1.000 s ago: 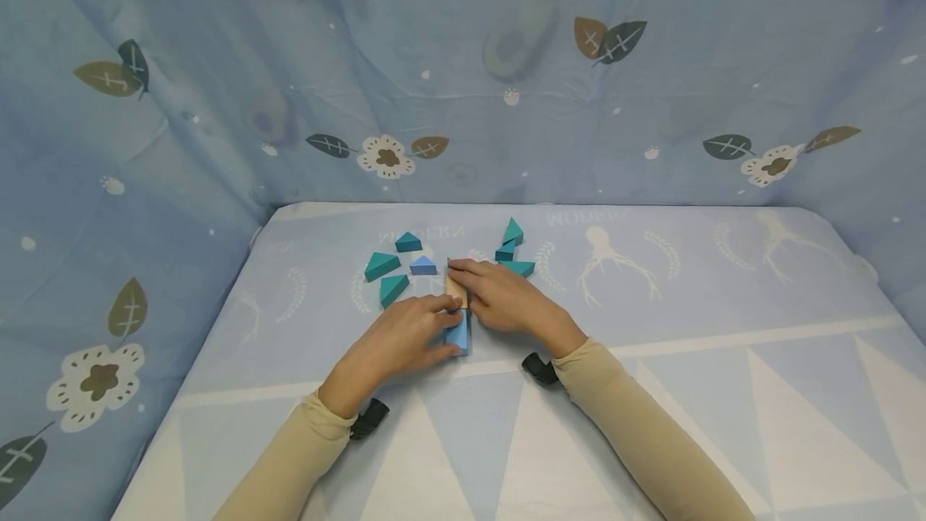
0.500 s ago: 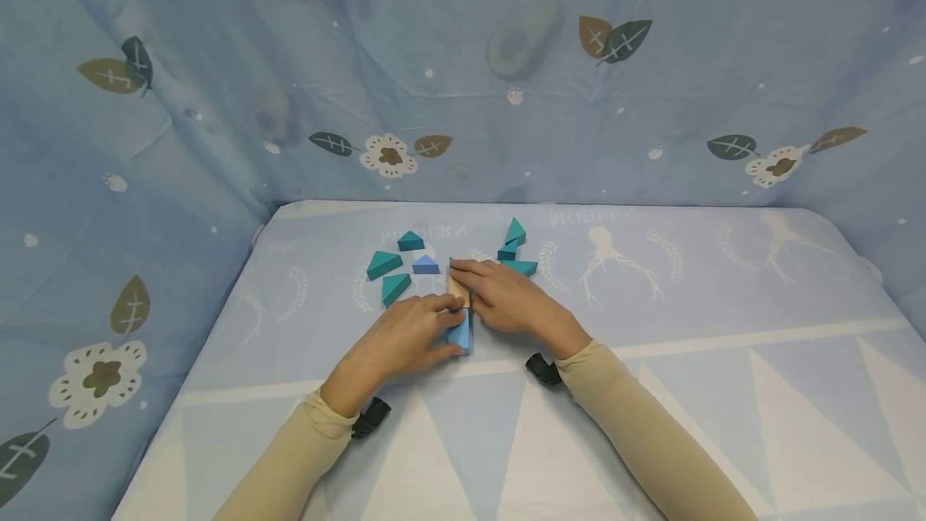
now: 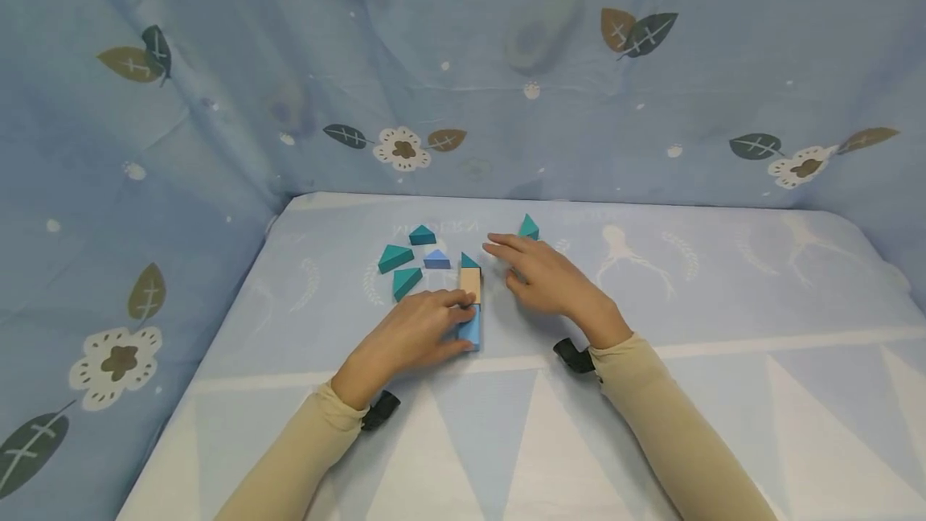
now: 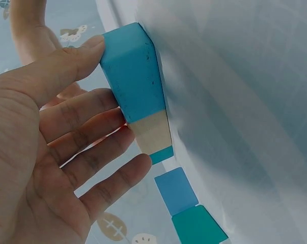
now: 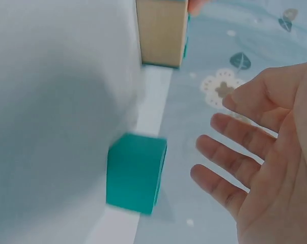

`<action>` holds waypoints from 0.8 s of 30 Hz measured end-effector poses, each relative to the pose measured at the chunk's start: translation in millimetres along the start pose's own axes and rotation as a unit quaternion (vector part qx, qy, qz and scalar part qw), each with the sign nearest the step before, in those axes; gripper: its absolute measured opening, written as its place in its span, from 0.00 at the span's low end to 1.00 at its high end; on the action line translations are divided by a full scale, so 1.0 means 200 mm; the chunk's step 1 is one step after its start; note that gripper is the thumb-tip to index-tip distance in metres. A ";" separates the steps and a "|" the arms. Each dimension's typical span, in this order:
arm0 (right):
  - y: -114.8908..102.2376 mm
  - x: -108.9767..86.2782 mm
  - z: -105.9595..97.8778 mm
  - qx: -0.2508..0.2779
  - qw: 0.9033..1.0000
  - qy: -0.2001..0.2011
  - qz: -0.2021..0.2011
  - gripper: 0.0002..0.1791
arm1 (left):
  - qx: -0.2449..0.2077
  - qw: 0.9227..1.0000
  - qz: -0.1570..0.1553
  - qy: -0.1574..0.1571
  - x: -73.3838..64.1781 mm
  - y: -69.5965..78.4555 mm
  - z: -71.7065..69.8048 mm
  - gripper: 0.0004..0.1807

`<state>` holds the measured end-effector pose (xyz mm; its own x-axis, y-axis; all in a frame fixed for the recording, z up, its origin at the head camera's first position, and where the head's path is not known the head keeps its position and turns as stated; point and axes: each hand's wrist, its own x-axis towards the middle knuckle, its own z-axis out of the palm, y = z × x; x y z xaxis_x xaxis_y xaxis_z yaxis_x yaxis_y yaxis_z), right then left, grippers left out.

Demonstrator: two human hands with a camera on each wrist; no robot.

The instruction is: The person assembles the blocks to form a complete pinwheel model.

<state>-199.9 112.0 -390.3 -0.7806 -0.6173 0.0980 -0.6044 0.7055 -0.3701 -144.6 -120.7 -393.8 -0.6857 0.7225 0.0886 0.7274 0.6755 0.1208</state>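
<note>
A blue block, a tan block and a small teal triangular block form a straight row on the table, pointing away from me. My left hand lies along the row's left side. In the left wrist view, its thumb touches the near end of the blue block, and its fairly straight fingertips rest along the side. My right hand hovers right of the row, fingers spread, holding nothing. In the right wrist view, a teal block stands apart from those fingers.
Left of the row's far end lie a light blue triangular block and several teal blocks. Beyond my right hand a teal triangular block shows, and the hand hides others near it. A patterned curtain hangs behind the table.
My right hand has come off the row and moved right, uncovering the small teal triangular block at the far end. The left hand stays at the row. The head view has shifted slightly.
</note>
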 end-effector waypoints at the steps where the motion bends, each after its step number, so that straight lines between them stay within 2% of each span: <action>1: 0.01 -0.01 -0.01 -0.006 1.000 0.005 0.006 0.28 | -0.001 1.000 -0.001 0.000 0.00 0.00 0.00 0.25; 10: 0.04 -0.16 -0.04 -0.091 0.993 0.051 0.057 0.29 | -0.006 1.000 -0.008 -0.004 0.00 0.01 -0.01 0.26; 17: 0.04 -0.23 -0.03 -0.100 0.992 0.011 0.079 0.26 | -0.005 1.000 -0.018 -0.012 0.00 0.01 0.00 0.26; 24: 0.05 -0.24 -0.03 -0.086 0.994 -0.005 0.073 0.23 | -0.007 1.000 -0.018 -0.008 0.00 0.02 0.00 0.26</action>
<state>-168.5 150.5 -393.4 -0.8608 -0.5069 0.0454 -0.5039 0.8365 -0.2155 -141.6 -119.0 -393.7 -0.7113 0.6996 0.0679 0.7013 0.6997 0.1367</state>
